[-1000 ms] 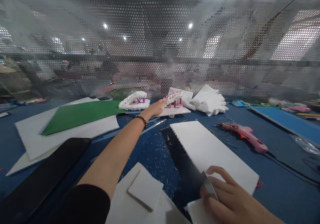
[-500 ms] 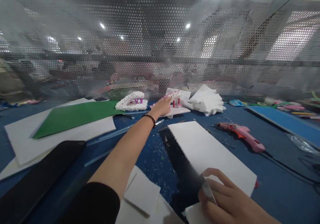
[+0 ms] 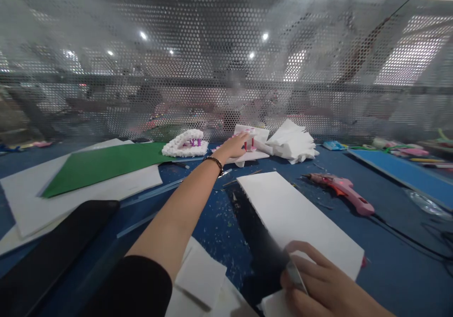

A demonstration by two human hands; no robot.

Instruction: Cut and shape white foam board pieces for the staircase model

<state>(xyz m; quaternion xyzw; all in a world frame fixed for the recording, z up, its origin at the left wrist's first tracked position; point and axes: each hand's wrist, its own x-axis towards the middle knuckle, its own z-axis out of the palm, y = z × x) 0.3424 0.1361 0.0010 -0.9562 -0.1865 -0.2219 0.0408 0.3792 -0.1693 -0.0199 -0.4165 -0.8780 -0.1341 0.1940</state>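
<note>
My left hand [image 3: 235, 146] is stretched far forward and rests on a small white foam model with pink and red pillars [image 3: 250, 146] at the back of the blue table. Its fingers curl over the model's near side. My right hand [image 3: 320, 286] lies at the near edge, fingers closed on a thin metal blade [image 3: 295, 273], and presses on the near end of a long white foam board [image 3: 295, 215]. A black strip [image 3: 260, 248] lies along the board's left edge.
A white heart-shaped foam piece [image 3: 186, 143] sits left of the model, a stack of white foam sheets [image 3: 292, 142] to its right. A pink glue gun [image 3: 341, 192] with a cord lies right. Green sheet [image 3: 102, 163] on white boards at left. Perforated metal screen behind.
My left hand has reached farther right and forward, from beside the model onto it. My right hand has hardly moved.
</note>
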